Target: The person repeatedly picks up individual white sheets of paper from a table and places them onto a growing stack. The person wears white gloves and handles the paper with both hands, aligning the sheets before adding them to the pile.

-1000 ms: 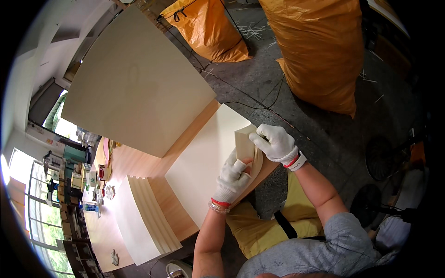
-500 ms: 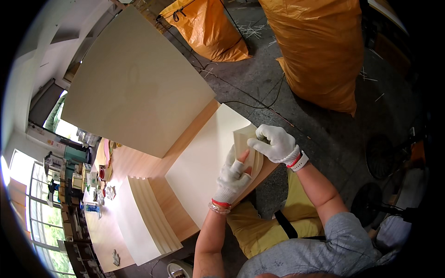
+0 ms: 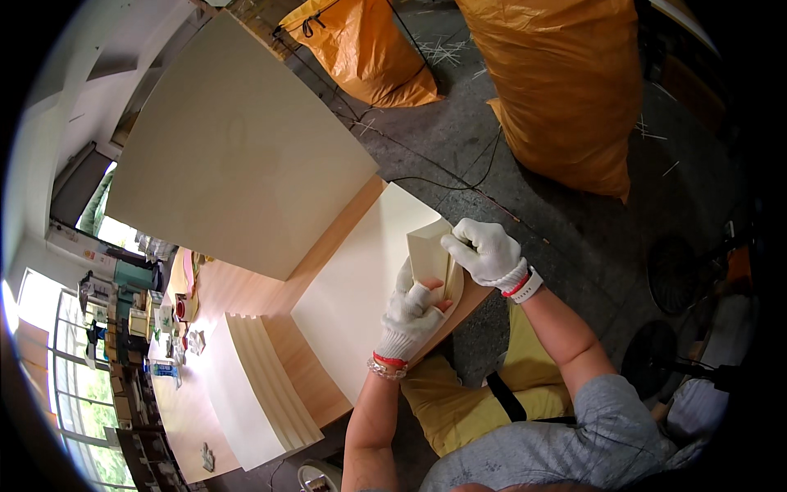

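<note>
Curling the gloved left hand (image 3: 412, 316) at the foot of a raised flap (image 3: 426, 250), with bare fingertips showing; cannot tell whether gripping or only propping. Pinching the flap's right-hand edge between thumb and forefinger of the gloved right hand (image 3: 488, 252). Handling, between the two hands and stretching away beyond the left, one bent-up end of a cream sheet (image 3: 361, 275) on the wood-grain table (image 3: 301, 353). Judging from this, only partway through: done with raising that end, but not yet with the broad remainder, left flat. Passing leftward to a layered pale stack (image 3: 238, 394), well apart from both hands; then farther, to a large beige panel (image 3: 238, 148) and a bulging orange sack (image 3: 557, 98).
</note>
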Demonstrator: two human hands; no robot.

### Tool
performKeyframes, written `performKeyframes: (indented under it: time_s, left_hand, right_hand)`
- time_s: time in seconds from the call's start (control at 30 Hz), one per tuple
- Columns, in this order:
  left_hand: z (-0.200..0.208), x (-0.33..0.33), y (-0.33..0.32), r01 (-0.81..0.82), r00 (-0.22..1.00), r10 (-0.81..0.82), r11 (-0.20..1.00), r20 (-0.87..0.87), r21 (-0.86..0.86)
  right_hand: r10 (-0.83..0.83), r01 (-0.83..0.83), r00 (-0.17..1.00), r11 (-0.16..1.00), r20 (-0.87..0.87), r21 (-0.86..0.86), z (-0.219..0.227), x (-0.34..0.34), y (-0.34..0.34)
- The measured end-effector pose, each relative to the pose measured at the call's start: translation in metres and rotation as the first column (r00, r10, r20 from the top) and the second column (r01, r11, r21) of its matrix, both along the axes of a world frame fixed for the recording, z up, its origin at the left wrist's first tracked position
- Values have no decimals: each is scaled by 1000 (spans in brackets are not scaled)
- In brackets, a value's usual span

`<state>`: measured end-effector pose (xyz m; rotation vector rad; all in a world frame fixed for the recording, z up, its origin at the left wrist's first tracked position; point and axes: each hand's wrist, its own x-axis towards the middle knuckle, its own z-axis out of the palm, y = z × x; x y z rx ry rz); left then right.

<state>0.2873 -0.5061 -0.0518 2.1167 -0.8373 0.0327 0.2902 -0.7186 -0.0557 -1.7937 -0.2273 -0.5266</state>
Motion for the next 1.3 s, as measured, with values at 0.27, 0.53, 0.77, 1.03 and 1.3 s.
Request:
performKeyframes:
  time_s: [0.27,0.53,0.77,1.03,1.3]
  left_hand:
    - [6,1,-1,50,991,-51,999,123,11]
    - [8,-2,-2,15,996,-19,999,87,50]
    - [-2,-4,-2,-1,1000,1,1000,-17,3]
    - [-9,-1,2,16,995,-21,999,-94,-47]
    - [-4,1,0,-13,999,14,1000,38,-17]
  right_hand:
    - [41,-39,998,998,40,-42,-3,2,-1]
    - [-32,30,997,999,75,32,-7,3,4]
    - [-2,-1,996,1000,88,29,-7,2,0]
    - [18,-19,999,999,46,33,-10,1,-3]
    - [-139,146,976,989,165,-32,-2,-4,-6]
